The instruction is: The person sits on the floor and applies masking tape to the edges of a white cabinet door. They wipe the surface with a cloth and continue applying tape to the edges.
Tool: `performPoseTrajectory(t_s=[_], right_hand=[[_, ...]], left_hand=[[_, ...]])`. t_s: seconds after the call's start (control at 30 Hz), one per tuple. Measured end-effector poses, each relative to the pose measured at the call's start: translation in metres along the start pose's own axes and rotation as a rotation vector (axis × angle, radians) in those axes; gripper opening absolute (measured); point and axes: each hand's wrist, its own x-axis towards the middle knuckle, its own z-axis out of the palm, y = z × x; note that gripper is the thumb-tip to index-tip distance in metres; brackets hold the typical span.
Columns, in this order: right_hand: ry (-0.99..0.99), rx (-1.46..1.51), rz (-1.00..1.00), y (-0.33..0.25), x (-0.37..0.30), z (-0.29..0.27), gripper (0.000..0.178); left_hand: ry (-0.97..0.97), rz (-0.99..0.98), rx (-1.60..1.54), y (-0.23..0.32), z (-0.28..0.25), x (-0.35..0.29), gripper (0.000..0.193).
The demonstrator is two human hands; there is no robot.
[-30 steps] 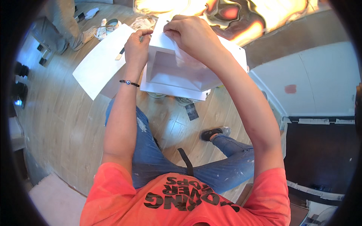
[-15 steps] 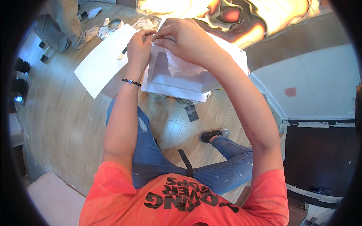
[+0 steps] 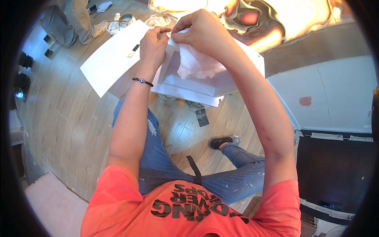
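A white cloth (image 3: 197, 65) hangs from my right hand (image 3: 205, 35), its thumb and fingers pinched on the top of it. The cloth drapes into the open side of a white box-like cabinet piece (image 3: 189, 94). My left hand (image 3: 153, 49), with a beaded bracelet on its wrist, is at the near left corner of this piece, beside the cloth's edge. Its thumb and forefinger are drawn together; whatever is between them is too small to make out. Both hands almost meet above that corner.
Left of the box lies a white panel (image 3: 112, 59) with a small putty knife (image 3: 133, 51). Behind are a bucket with tools (image 3: 120, 23) and a crumpled cloth (image 3: 158, 20). Another person's legs (image 3: 73, 21) stand far left. A bright glowing patterned panel (image 3: 252, 17) stands at the back.
Both hands have shifted slightly right, and my right hand has risen a little, drawing the cloth up. A small gap has opened between the two hands.
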Motion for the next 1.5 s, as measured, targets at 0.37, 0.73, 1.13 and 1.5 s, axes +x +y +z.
performPoseTrajectory(t_s=[0.37, 0.73, 1.13, 1.5], right_hand=[[0.057, -0.066, -0.113, 0.0, 0.005, 0.007, 0.021], [0.067, -0.084, -0.081, 0.003, 0.007, 0.001, 0.021], [0.019, 0.073, -0.146, -0.004, -0.002, 0.001, 0.025], [-0.008, -0.097, -0.086, 0.004, -0.033, -0.018, 0.028]], left_hand=[[0.018, -0.009, 0.015, -0.006, 0.001, 0.002, 0.027], [-0.01, -0.046, -0.04, -0.001, 0.0, 0.002, 0.026], [0.014, 0.003, 0.023, -0.005, 0.003, 0.0, 0.027], [0.016, 0.041, -0.031, 0.0, 0.001, 0.001, 0.024]])
